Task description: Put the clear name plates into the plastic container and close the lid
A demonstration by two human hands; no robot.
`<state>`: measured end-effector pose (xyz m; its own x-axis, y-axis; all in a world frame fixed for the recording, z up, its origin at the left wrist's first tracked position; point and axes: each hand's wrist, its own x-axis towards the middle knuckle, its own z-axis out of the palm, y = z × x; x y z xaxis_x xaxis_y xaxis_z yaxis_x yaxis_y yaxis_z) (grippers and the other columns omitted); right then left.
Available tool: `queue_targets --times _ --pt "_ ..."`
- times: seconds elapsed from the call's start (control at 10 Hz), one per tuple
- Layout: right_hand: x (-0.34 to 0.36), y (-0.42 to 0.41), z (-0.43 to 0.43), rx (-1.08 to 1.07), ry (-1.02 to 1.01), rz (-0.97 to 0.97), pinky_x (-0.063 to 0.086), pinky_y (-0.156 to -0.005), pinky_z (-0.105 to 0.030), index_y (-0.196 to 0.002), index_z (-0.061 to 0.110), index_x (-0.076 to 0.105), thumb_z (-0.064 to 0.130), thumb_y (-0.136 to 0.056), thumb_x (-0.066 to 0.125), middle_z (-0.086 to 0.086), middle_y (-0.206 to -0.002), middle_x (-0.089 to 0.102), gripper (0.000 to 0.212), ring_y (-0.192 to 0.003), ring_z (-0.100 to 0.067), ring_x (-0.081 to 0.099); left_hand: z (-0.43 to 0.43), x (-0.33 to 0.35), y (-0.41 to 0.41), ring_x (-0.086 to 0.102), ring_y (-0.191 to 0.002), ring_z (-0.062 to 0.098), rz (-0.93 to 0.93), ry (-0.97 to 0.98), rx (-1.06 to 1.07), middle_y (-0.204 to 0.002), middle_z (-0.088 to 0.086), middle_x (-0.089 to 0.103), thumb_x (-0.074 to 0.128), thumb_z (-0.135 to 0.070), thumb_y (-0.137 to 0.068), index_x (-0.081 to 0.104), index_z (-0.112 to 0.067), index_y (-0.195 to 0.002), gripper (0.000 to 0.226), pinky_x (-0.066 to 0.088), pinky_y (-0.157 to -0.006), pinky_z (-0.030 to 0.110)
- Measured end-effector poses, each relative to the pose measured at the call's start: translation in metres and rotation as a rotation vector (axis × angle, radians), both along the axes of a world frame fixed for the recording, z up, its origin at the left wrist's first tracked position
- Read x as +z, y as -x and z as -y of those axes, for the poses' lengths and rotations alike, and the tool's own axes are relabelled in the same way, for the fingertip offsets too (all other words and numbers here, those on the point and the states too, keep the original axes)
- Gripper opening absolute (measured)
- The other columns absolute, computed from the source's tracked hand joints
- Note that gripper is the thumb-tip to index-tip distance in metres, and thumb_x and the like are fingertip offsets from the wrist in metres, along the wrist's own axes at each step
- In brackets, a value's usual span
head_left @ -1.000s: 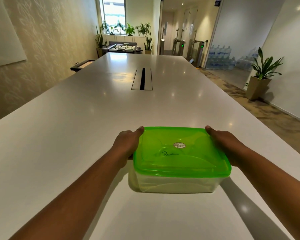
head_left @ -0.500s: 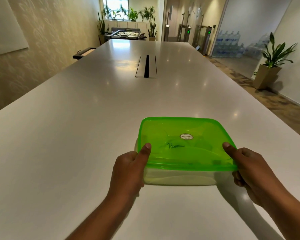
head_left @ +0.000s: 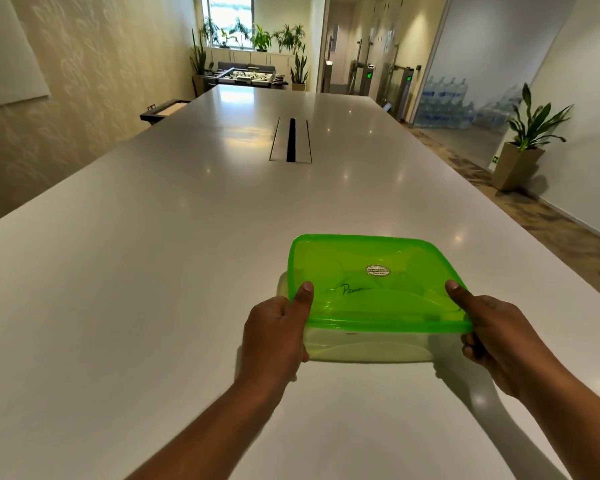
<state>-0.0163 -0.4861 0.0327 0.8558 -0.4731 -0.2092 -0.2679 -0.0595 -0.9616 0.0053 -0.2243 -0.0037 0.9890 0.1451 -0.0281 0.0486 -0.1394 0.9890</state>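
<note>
A clear plastic container [head_left: 364, 348] with a translucent green lid [head_left: 378, 278] rests on the white table [head_left: 153, 271] in front of me. The lid carries a round sticker and black handwriting. My left hand [head_left: 274, 334] grips the near left corner, thumb pressed on the lid and fingers under the rim. My right hand [head_left: 492, 334] grips the near right corner the same way. The lid lies flat over the container. No clear name plates can be made out through the plastic.
A dark cable slot [head_left: 291, 140] runs along the table's middle, further away. A potted plant [head_left: 523, 140] stands on the floor at the right, stacked water bottles [head_left: 447, 102] behind glass, a foosball table [head_left: 246, 76] at the far end.
Both hands have slid from the far corners of the lid back to the near corners and now clamp them. The container sits in about the same place on the table.
</note>
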Motion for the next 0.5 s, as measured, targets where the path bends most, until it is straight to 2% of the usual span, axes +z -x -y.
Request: queue_targets --times 0.1,0.2,0.3,0.4,0.5 --pt "0.006 -0.002 0.002 -0.085 -0.034 0.014 0.038 -0.042 -0.026 -0.069 0.013 0.052 0.050 -0.076 0.072 -0.002 -0.047 0.033 0.043 -0.043 -0.017 0.034 0.009 0.003 -0.005 0.051 -0.028 0.010 -0.024 0.013 -0.063 -0.032 -0.002 0.050 0.054 -0.062 -0.087 0.060 -0.016 -0.061 0.054 0.036 -0.034 0.020" --pt "0.007 0.000 0.002 -0.162 -0.038 0.024 0.043 -0.051 -0.030 -0.072 0.013 0.053 0.049 -0.082 0.067 -0.007 -0.059 0.039 0.041 -0.050 -0.020 0.039 0.011 0.006 -0.010 0.054 -0.033 0.009 -0.043 0.006 -0.175 -0.035 -0.004 0.052 0.053 -0.058 -0.091 0.060 -0.015 -0.065 0.050 0.042 -0.039 0.024" --pt "-0.001 0.008 -0.003 -0.228 -0.037 0.026 0.046 -0.053 -0.032 -0.083 0.011 0.059 0.053 -0.086 0.061 -0.009 -0.072 0.048 0.043 -0.055 -0.021 0.044 0.002 0.006 -0.014 0.056 -0.042 0.016 -0.047 0.034 -0.275 -0.043 -0.003 0.054 0.054 -0.056 -0.091 0.056 -0.012 -0.066 0.050 0.046 -0.045 0.032" --pt "-0.015 0.025 -0.015 -0.307 -0.057 0.052 0.046 -0.054 -0.032 -0.086 0.014 0.059 0.058 -0.088 0.054 -0.007 -0.073 0.050 0.044 -0.055 -0.021 0.044 -0.015 0.000 -0.013 0.056 -0.045 0.016 -0.046 0.032 -0.324 -0.047 -0.004 0.058 0.052 -0.062 -0.089 0.053 -0.017 -0.064 0.052 0.043 -0.044 0.029" --pt "-0.034 0.038 -0.034 -0.397 -0.020 0.099 0.044 -0.053 -0.031 -0.076 0.016 0.057 0.057 -0.090 0.051 -0.006 -0.064 0.050 0.044 -0.051 -0.022 0.044 -0.036 -0.008 -0.010 0.057 -0.052 0.018 0.036 -0.076 -0.293 -0.054 -0.002 0.061 0.049 -0.066 -0.087 0.052 -0.021 -0.063 0.051 0.047 -0.053 0.040"
